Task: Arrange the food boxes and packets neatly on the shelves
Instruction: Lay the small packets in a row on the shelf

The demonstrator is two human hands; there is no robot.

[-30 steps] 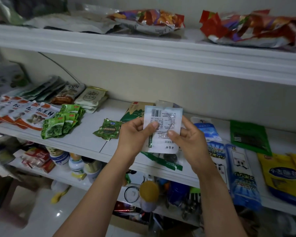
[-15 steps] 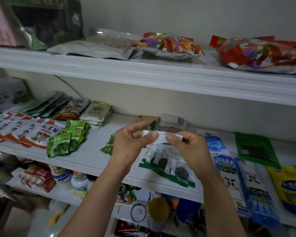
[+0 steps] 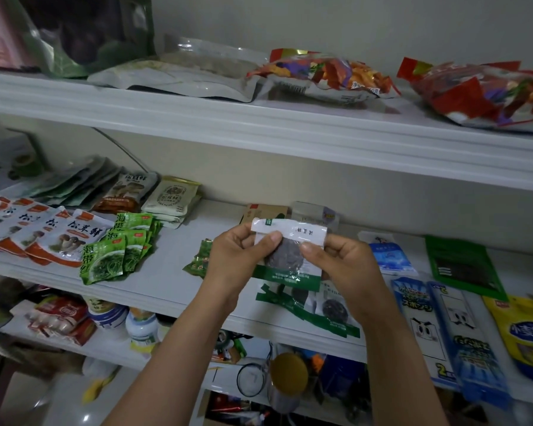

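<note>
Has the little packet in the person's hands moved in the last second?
Yes: the packet flipped, front now facing up, still just before the brown box.

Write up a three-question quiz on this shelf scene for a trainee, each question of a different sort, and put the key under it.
1. Multiple choice: what do the left hand and the right hand hold between them?
A) a white-and-green packet with a dark disc showing through it
B) a yellow bag
C) a glass jar

2. True or false: the green seaweed packets lie on the middle shelf, to the left of the hands.

3. Fill in the missing word: the colourful snack bags lie on the ___ shelf.

Key:
1: A
2: true
3: top. They lie on the top shelf.
</note>
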